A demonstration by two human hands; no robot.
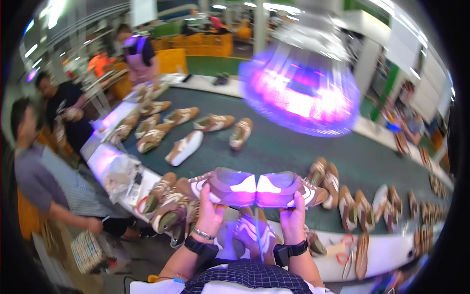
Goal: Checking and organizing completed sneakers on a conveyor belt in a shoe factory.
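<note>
The left hand (pixel 211 208) is curled around the left shoe (pixel 223 186), thumb over its near side and fingers hidden beneath, and the right hand (pixel 292 215) grips the right shoe (pixel 286 188) the same way. Both shoes are lifted off the belt (pixel 284 147) and held heel to heel, toes pointing outward, sides turned up to the purple lamp (pixel 301 95) that hangs above the belt's far part; held level and back to back like this, the pair catches the glow evenly, most likely so the two heels can be checked one against the other. Just below the hands, at the belt's near edge, more brown-and-cream shoes (pixel 169 208) lie in a loose pile, close enough to pick from. Along the belt to the right, shoes stand in a row (pixel 360 208); across its far left part, others lie singly (pixel 183 147). Red-handled scissors (pixel 345 245) rest on the pale rim by the belt's near edge. On the belt's left side, other people work, one in a grey shirt (pixel 34 176) bending towards the floor.
</note>
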